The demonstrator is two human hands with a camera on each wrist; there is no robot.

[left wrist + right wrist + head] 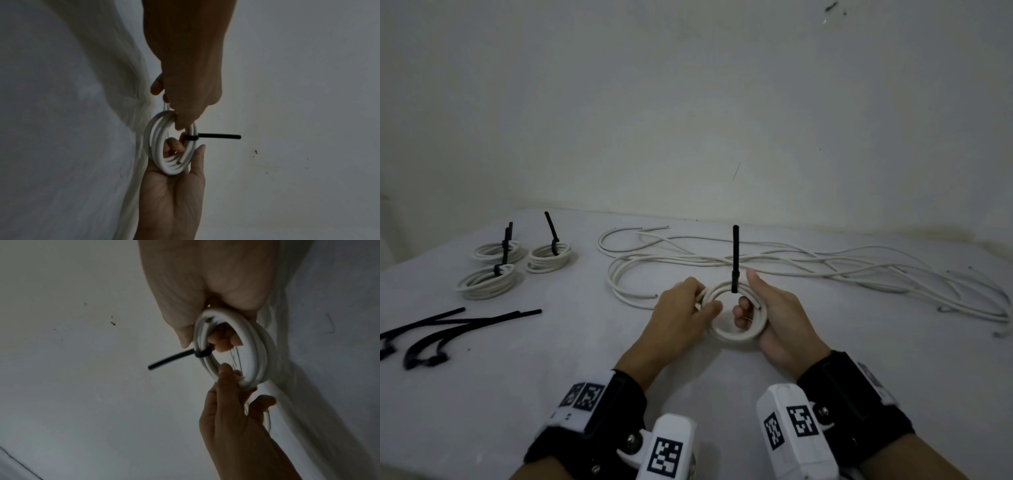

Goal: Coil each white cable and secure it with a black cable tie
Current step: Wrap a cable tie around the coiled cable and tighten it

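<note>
Two hands on one cable coil (734, 317) above table (551, 359) — left hand (681, 313) pinches its left edge, right hand (774, 318) curls fingers through ring. Left wrist: black tie (209, 136) cinched round coil. Right wrist: tie tail juts sideways.

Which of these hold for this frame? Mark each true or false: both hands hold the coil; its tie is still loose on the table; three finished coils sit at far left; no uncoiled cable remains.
1. Both the left hand and right hand hold the coil. True.
2. Its black tie lies loose on the table. False: it wraps the coil, tail pointing up.
3. Three tied coils sit at far left. True.
4. No uncoiled cable remains. False: loose cables lie behind the hands.
</note>
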